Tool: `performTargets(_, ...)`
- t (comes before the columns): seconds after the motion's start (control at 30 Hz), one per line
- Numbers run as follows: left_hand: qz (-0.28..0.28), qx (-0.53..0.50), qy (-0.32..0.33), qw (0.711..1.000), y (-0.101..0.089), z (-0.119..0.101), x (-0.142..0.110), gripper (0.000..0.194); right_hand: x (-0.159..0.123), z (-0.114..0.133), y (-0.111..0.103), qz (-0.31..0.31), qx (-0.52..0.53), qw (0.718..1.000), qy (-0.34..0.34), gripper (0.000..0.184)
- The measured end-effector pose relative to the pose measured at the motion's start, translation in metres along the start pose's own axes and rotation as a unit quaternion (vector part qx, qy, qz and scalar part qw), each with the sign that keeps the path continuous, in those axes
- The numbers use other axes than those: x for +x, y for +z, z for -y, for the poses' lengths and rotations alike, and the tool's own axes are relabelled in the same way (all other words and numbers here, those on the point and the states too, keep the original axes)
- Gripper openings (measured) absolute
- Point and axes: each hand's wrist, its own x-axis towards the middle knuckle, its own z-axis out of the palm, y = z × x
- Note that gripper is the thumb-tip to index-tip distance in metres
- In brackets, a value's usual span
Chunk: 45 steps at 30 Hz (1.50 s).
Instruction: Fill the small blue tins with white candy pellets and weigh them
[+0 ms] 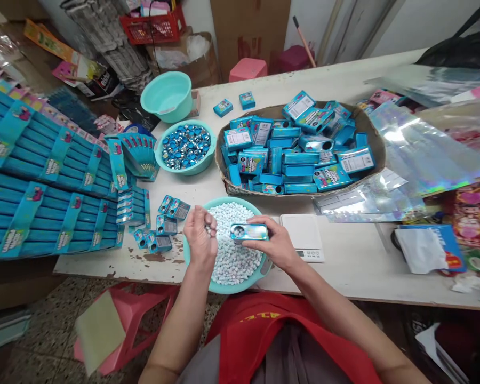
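My right hand (278, 242) grips a small blue tin (253, 231) over a turquoise basin (224, 288). The tin's silvery end faces up, and pale candies show in its round hole. The basin is filled with small white candies (234, 261). Left of the tin, my left hand (200, 237) is curled above the basin's rim, with several candies held at its fingers. Several more blue tins (166, 225) with dark round holes stand on the table just left of that hand.
Behind the basin lies a cardboard tray (378, 136) heaped with blue tins. A turquoise bowl (212, 154) holds round blue and silver caps, with another bowl (166, 96) behind it. A white scale (304, 234) sits at right. Stacked blue boxes (44, 213) fill the left.
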Motion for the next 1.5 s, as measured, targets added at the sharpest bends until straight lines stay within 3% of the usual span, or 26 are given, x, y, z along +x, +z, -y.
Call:
performTargets(0.1,0.038,0.215,0.015,0.976,-0.027,0.022,0.011,0.028,-0.008,-0.003,-0.027,-0.045,-0.020,0.999,0.013,0.042)
performTargets(0.2,0.149,0.472,0.044,0.868,-0.044,0.045,0.018,0.012,-0.018,-0.015,-0.060,-0.096,-0.040,0.994,0.041,0.044)
performTargets(0.27,0.168,0.536,0.116,0.819,-0.036,0.053,0.022,0.014,-0.023,-0.030,-0.083,-0.164,-0.051,0.982,0.077,0.047)
performTargets(0.37,0.201,0.547,0.238,0.777,0.008,0.055,0.037,0.024,-0.027,-0.062,-0.113,-0.249,-0.086,0.958,0.110,0.053)
performTargets(0.43,0.271,0.556,0.291,0.730,0.049,0.058,0.056,0.034,-0.028,-0.084,-0.126,-0.268,-0.105,0.951,0.115,0.056)
performTargets(0.53,0.412,0.583,0.287,0.639,0.100,0.067,0.092,0.051,-0.029,-0.105,-0.132,-0.253,-0.117,0.953,0.118,0.058)
performTargets(0.6,0.473,0.585,0.261,0.605,0.116,0.072,0.110,0.055,-0.032,-0.108,-0.131,-0.241,-0.143,0.955,0.093,0.060)
performTargets(0.63,0.484,0.579,0.253,0.606,0.118,0.073,0.116,0.056,-0.035,-0.105,-0.130,-0.245,-0.167,0.952,0.070,0.062)
performTargets(0.7,0.470,0.543,0.246,0.651,0.112,0.071,0.120,0.053,-0.041,-0.095,-0.127,-0.271,-0.227,0.935,0.012,0.063)
performTargets(0.77,0.411,0.466,0.223,0.751,0.096,0.062,0.114,0.047,-0.047,-0.079,-0.123,-0.303,-0.278,0.910,-0.048,0.059)
performTargets(0.87,0.245,0.249,0.108,0.931,0.065,0.041,0.092,0.043,-0.050,-0.057,-0.113,-0.314,-0.315,0.886,-0.130,0.046)
performTargets(0.93,0.155,0.077,-0.024,0.985,0.048,0.030,0.072,0.034,-0.046,-0.047,-0.103,-0.292,-0.306,0.891,-0.165,0.042)
performTargets(0.97,0.124,0.004,-0.096,0.988,0.042,0.026,0.062,0.026,-0.042,-0.044,-0.096,-0.274,-0.294,0.899,-0.173,0.041)
performTargets(1.03,0.073,-0.095,-0.225,0.967,0.032,0.024,0.041,0.009,-0.033,-0.039,-0.081,-0.236,-0.264,0.919,-0.175,0.041)
performTargets(1.17,0.016,-0.170,-0.346,0.922,0.020,0.030,0.003,0.018,-0.016,-0.032,-0.053,-0.154,-0.185,0.956,-0.168,0.048)
performTargets(1.27,0.054,-0.173,-0.371,0.911,0.011,0.037,-0.023,0.013,-0.014,-0.029,-0.039,-0.076,-0.067,0.984,-0.147,0.072)
performTargets(1.37,0.121,-0.150,-0.387,0.902,0.002,0.044,-0.040,0.008,-0.020,-0.028,-0.038,-0.025,0.012,0.994,-0.110,0.087)
performTargets(1.43,0.154,-0.108,-0.428,0.884,-0.004,0.046,-0.046,0.008,-0.025,-0.026,-0.043,0.004,-0.010,0.993,-0.121,0.088)
performTargets(1.5,0.190,-0.034,-0.447,0.873,-0.012,0.047,-0.047,0.015,-0.030,-0.021,-0.046,0.047,-0.055,0.987,-0.143,0.075)
